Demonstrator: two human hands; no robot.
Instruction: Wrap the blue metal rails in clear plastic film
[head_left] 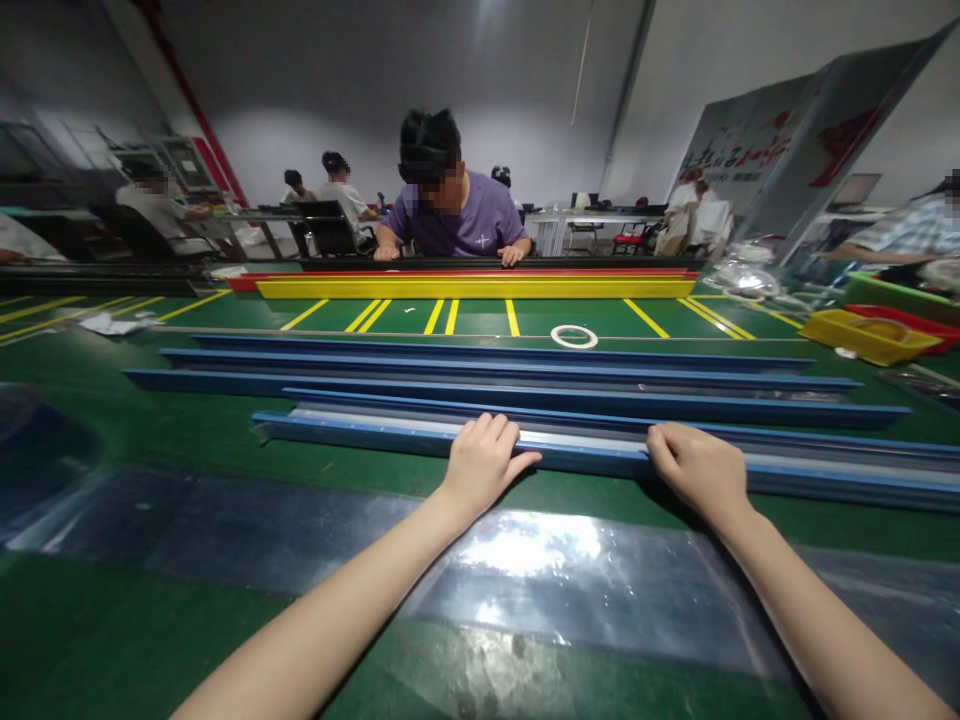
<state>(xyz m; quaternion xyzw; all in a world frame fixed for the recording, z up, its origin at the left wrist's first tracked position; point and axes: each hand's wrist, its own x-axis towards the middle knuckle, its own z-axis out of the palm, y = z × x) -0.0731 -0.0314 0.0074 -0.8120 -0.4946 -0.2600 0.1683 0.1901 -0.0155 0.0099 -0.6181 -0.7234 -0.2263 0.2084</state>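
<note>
A long blue channel profile (585,463) lies across the green table in front of me, a pale strip showing inside it. My left hand (482,462) is closed over its near edge, fingers curled into the channel and thumb along the outer wall. Farther right, my right hand (699,468) grips the same edge with folded fingers; its fingertips are hidden. Just beyond lie more long blue profiles (450,385), side by side. Beneath my forearms a shiny clear plastic sheet (262,525) stretches across the table.
A white tape ring (553,338) lies past the blue profiles. Yellow profiles (472,288) and red ones lie farther back, where a co-worker (480,215) leans over a black profile. Yellow (862,338), red and green trays stand at right. A blurred blue object (45,450) is at left.
</note>
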